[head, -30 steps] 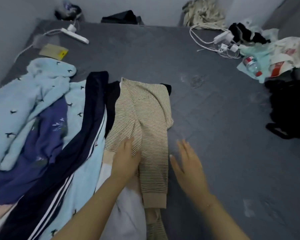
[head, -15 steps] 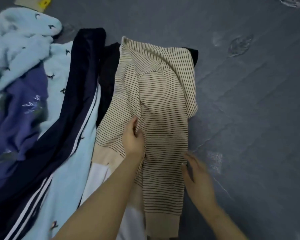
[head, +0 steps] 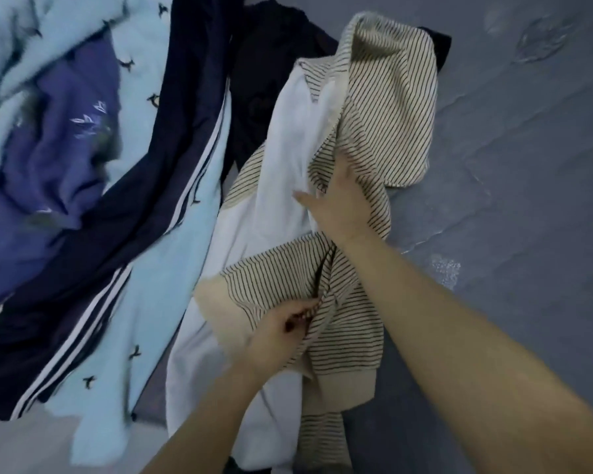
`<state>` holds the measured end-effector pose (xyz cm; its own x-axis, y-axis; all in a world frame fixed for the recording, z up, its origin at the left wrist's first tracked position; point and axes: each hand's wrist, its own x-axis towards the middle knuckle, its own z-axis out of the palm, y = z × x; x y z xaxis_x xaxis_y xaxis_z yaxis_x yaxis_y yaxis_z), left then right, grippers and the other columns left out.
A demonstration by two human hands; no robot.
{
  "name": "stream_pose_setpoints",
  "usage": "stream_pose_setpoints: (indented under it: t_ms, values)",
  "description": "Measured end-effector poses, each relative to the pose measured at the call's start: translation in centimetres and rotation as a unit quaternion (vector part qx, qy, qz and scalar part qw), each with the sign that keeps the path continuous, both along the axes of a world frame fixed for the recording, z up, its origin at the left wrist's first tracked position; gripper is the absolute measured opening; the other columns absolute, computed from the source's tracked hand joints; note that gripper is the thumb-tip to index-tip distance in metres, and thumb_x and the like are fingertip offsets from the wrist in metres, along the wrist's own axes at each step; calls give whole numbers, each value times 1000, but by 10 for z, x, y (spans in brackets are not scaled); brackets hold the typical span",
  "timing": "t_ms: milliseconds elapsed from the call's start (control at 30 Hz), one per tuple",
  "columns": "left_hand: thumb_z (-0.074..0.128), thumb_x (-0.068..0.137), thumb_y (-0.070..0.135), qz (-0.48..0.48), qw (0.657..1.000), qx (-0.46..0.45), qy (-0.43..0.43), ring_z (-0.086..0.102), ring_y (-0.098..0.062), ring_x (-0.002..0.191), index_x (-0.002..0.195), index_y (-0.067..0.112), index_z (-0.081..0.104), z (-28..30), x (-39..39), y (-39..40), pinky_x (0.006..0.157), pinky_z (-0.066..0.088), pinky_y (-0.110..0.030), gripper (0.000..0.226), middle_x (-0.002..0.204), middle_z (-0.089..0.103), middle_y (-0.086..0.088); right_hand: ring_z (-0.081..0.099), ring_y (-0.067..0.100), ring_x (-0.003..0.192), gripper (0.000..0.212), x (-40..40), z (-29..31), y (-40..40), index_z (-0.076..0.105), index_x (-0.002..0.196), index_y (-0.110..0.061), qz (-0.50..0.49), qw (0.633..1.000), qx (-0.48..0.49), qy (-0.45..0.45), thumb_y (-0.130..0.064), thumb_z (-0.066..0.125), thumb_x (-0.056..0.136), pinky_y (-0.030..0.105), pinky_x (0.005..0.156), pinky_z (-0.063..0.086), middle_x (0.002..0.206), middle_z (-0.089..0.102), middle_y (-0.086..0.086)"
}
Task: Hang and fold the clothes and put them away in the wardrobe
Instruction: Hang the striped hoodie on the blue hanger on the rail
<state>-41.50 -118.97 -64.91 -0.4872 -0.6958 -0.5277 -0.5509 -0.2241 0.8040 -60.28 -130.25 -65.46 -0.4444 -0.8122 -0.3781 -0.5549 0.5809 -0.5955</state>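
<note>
Hands on striped top (head: 387, 107). Left hand (head: 274, 336): fingers curled, pinching a fold of striped fabric near the beige hem band, low on the garment. Right hand (head: 339, 203): fingers partly extended and tucked under a raised fold, thumb spread over white cloth (head: 281, 159); lifting grasp on the fold, exact finger closure hidden by fabric. Top bunched and partly lifted, lying on grey bed (head: 528, 200) left of centre, over the white cloth and a dark garment (head: 271, 53). Beside it toward the left edge: navy trousers (head: 144, 206) with white side stripes, light blue fleece (head: 172, 278) with small dark motifs, purple garment (head: 52, 138) with pale print. Legible writing or brand labels: none readable.
</note>
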Motion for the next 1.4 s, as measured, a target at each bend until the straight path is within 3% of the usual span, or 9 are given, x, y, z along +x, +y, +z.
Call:
stream_pose_setpoints:
  t_ms: [167,333,433,567,700,800,933,1167,1400]
  values:
    - [59,91,-6,31,998,47,41,65,-6,102,117,19,65,10,11,-8,93,50,-20,37,112,70,2,59,24,109,29,10,-16,33,57,121,-7,-62,997,-40,-25,-23,50,98,29,89,46,118,65,9]
    - [62,91,3,90,995,-36,3,58,12,81,113,21,64,25,15,-22,78,43,-9,29,105,67,15,58,19,115,27,16,11,129,57,124,-9,-283,932,-160,-162,-23,51,100,38,105,44,124,63,5]
    - [61,92,5,104,993,-50,8,57,-3,97,119,18,60,36,6,-29,88,44,-18,30,116,62,3,63,20,110,25,27,22,212,59,120,-9,-383,884,-128,-236,-22,52,101,43,101,49,117,67,6]
    - [61,92,9,26,992,-122,-13,47,-17,123,128,15,55,40,-28,-28,107,38,-32,37,125,51,2,64,6,96,25,49,28,307,61,119,-8,-445,862,-50,-238,-21,52,100,22,87,50,113,68,4]
    - [70,86,22,-44,970,-224,-80,34,-25,138,137,17,51,28,-67,-26,116,24,-36,54,147,41,-8,60,20,90,16,58,23,360,60,96,-9,-358,904,118,-202,-23,53,99,27,77,43,93,64,5]
    - [68,83,47,-252,901,-307,-174,14,-21,147,147,37,36,9,-87,-30,117,4,-46,72,160,21,0,61,27,87,11,61,19,370,57,94,-10,-349,903,192,-160,-19,52,96,29,73,44,91,64,8]
    - [64,82,53,-410,810,-293,-300,30,-23,139,143,43,36,-10,-91,-34,116,7,-55,67,148,37,3,56,36,101,36,55,18,355,56,118,5,-323,943,86,-7,2,64,83,37,85,47,109,60,21]
    - [74,82,23,-302,920,-235,-85,55,-15,82,85,17,67,13,-79,-38,74,40,-26,10,84,62,5,41,23,133,53,11,28,297,48,139,-4,-81,993,-81,-4,-11,64,90,32,115,29,145,45,13]
    - [75,83,25,-346,926,-154,-6,52,-12,70,87,8,67,97,-69,-21,66,39,-26,20,80,62,-4,60,27,90,21,10,65,260,66,108,0,-14,990,-141,-13,-8,66,89,34,80,42,98,66,11]
